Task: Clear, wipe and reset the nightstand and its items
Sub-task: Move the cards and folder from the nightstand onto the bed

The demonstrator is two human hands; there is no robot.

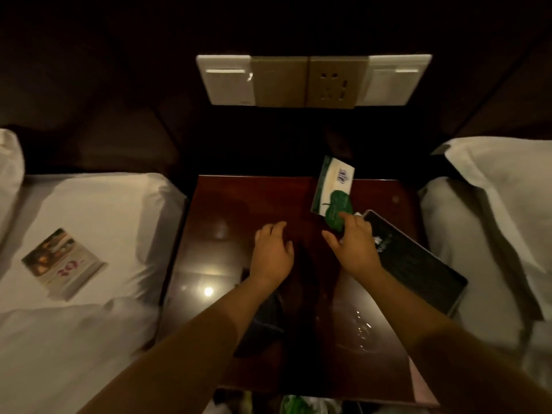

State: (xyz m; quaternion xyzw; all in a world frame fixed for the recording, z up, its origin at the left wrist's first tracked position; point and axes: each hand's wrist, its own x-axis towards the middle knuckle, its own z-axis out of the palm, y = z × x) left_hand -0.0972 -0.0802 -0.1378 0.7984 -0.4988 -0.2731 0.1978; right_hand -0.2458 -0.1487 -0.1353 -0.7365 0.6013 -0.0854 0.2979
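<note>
Between the two white beds, over the glossy dark nightstand (227,210), both bare arms reach in from the near edge. Right hand (355,246) has a green-and-white card (333,189) pinched at its near corner — thumb under, fingers curled on top — with the card tilted up off the wood, its far end toward the wall. Just right of that hand lies a dark folder (418,258), angled and overhanging the nightstand's right edge onto the bed. Left hand (271,249) hovers palm-down at mid-table, fingers loosely spread; something dark sits beneath it, maybe a cloth, but in this dim light I cannot tell whether it grips anything. On the left bed (89,204) rests a printed booklet (62,261), well apart from the table. Looks like the clearing stage — best to lift the card fully clear, not drag it over the polish, and set it flat on a bed so it won't slide. A faint glass shape (363,327) near the right forearm needs care.
</note>
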